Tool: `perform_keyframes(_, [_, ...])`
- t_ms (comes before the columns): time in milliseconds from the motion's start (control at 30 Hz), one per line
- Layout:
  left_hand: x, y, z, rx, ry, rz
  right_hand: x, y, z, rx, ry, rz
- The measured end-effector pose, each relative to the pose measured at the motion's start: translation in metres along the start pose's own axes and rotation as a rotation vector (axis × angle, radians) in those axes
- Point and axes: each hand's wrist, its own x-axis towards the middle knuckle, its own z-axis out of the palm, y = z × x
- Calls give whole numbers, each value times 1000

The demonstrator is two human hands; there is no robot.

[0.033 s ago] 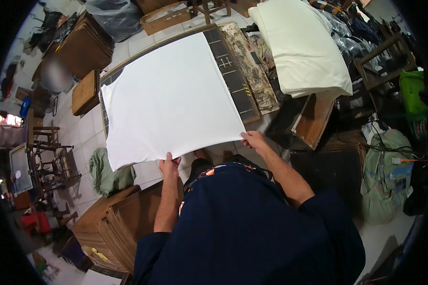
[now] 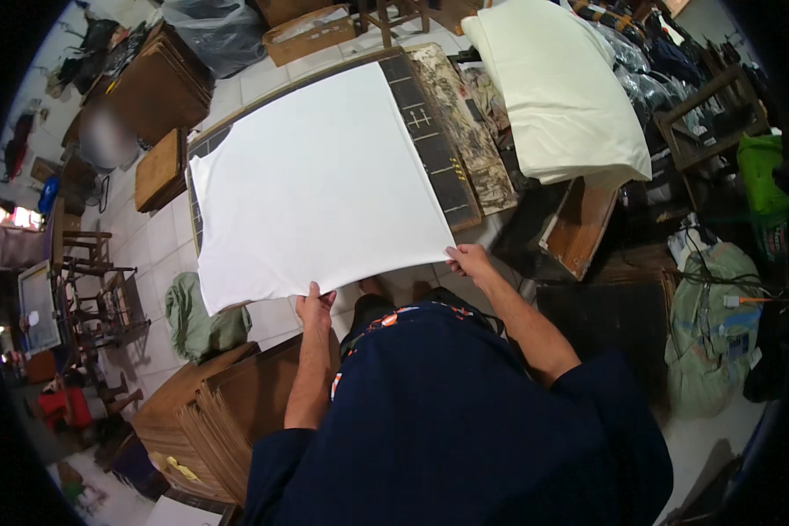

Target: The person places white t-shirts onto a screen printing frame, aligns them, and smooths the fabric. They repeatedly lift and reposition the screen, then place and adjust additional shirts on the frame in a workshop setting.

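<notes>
A white piece of cloth (image 2: 320,184) lies spread over a dark board (image 2: 447,175) that has pale marks along its right side. The cloth's near edge hangs past the board toward me. My left hand (image 2: 315,304) pinches that edge near its middle, thumb on top. At the near right corner, my right hand (image 2: 466,260) grips the cloth between thumb and fingers. Between the two hands the edge is drawn out in a shallow curve. The cloth's near left corner droops free, with no hand on it.
Folded cream cloth (image 2: 565,96) is piled at the right, above an open wooden drawer (image 2: 579,228). Stacked brown boards (image 2: 223,412) stand by my left forearm, near a crumpled green sack (image 2: 197,320). A cardboard box (image 2: 309,35) sits beyond the board. Another person (image 2: 66,408) is at the far left.
</notes>
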Motion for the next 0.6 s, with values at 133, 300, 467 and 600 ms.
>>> perform_keyframes(133, [15,4,0,-191,-78,-65,9,-3,-2,5,18,-33])
perform_keyframes(300, [44,31,-30,-399,175,-164,16,-1,-4,23,-4,-9])
perform_keyframes(467, [80,71,-75,-549,314,-75,17,1,-3,64,6,28])
perform_keyframes(600, [107,99,-115,-622,481,-5,15,-3,-5,61,-5,35])
